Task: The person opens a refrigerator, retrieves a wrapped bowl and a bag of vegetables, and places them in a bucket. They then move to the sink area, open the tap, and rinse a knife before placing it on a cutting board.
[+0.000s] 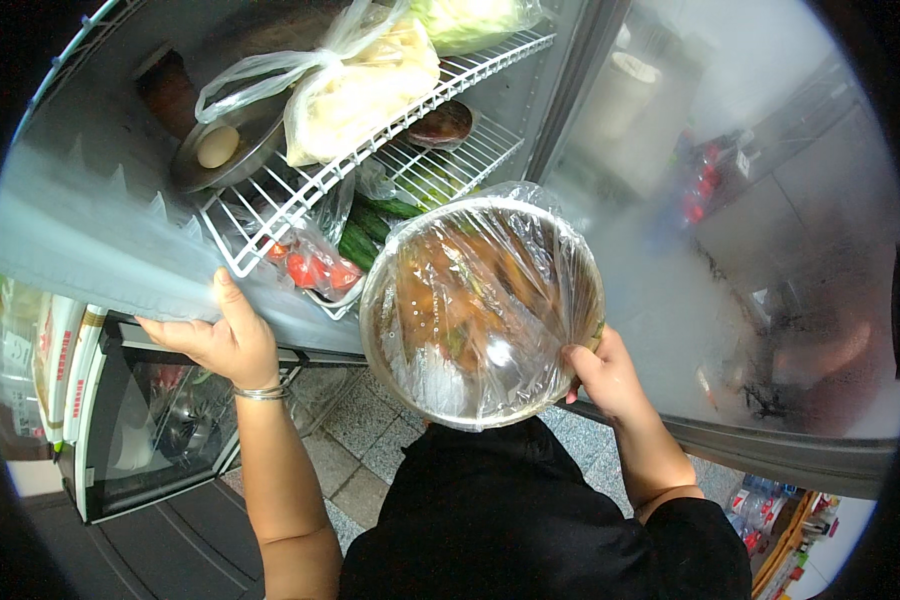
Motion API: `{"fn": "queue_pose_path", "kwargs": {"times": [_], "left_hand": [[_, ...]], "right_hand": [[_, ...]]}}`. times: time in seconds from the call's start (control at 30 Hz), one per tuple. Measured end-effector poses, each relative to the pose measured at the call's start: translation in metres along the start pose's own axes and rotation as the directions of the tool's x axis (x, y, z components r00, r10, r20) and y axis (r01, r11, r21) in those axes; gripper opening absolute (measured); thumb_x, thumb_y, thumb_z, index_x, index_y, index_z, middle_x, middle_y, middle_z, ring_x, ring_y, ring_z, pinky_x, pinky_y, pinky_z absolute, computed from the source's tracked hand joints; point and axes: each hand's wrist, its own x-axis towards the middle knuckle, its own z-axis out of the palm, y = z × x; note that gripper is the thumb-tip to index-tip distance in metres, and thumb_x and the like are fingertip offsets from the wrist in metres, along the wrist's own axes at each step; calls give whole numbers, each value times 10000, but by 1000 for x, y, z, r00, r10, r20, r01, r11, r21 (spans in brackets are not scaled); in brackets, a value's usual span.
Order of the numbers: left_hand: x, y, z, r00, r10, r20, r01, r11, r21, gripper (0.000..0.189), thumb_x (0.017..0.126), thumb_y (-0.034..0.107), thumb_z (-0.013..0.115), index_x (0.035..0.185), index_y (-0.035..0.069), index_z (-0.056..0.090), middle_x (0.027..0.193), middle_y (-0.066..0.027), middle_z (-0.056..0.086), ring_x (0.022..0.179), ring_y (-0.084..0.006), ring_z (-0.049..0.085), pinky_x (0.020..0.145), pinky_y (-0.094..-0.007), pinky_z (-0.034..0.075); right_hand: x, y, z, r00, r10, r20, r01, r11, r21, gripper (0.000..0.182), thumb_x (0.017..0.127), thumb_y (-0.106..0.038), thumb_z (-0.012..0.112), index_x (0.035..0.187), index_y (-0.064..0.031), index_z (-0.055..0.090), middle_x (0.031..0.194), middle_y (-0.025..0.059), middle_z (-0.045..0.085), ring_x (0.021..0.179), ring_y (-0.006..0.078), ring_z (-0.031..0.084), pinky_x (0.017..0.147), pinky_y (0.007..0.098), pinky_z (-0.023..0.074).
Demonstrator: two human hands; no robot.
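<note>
My right hand (604, 371) grips the near right rim of a large round bowl (370, 367), thumb over the edge. Clear plastic film (487, 300) is stretched over the bowl, and brownish food with liquid shows through it. My left hand (229, 334), a silver bangle at its wrist, is at the lower edge of the refrigerator's left side (120, 255). Its thumb and fingers are spread with nothing held; whether it presses on the edge is unclear. Behind the bowl is a white wire shelf (307, 196) inside the open refrigerator.
A knotted plastic bag of pale food (367, 90), a bagged cabbage (472, 22) and a metal bowl with an egg (217, 148) occupy the upper shelf. Below lie cucumbers (364, 232) and bagged tomatoes (319, 266). The fogged glass door (645, 247) stands at right, a glass-fronted cabinet (169, 420) at left.
</note>
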Motion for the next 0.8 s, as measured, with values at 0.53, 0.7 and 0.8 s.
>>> {"fn": "queue_pose_path", "kwargs": {"times": [0.53, 0.7, 0.8], "left_hand": [[0, -4, -3, 997, 70, 30, -73, 993, 90, 762, 840, 64, 605, 1355, -104, 70, 1356, -263, 196, 1233, -314, 336, 1031, -405, 279], [-1, 0, -9, 997, -57, 45, 56, 998, 30, 849, 824, 137, 638, 1374, -103, 37, 1379, -276, 165, 1279, -342, 262, 1059, -426, 222], [-14, 29, -22, 987, -51, 150, 11, 967, 255, 905, 785, 188, 675, 1383, -92, 56, 1402, -287, 133, 1308, -373, 203, 1075, -459, 163]], "right_hand": [[-10, -17, 4, 995, -83, 61, 83, 997, -6, 261, 858, -57, 438, 1109, 15, 440, 728, 71, 567, 433, 101, 507, 382, 226, 435], [-11, -21, 8, 995, -78, 61, 80, 997, -19, 274, 859, -60, 432, 1125, 3, 440, 735, 69, 570, 438, 99, 513, 376, 219, 441], [-10, -20, 7, 997, -58, 43, 59, 998, -26, 280, 860, -61, 427, 1134, -3, 440, 739, 69, 572, 446, 101, 518, 378, 216, 446]]}}
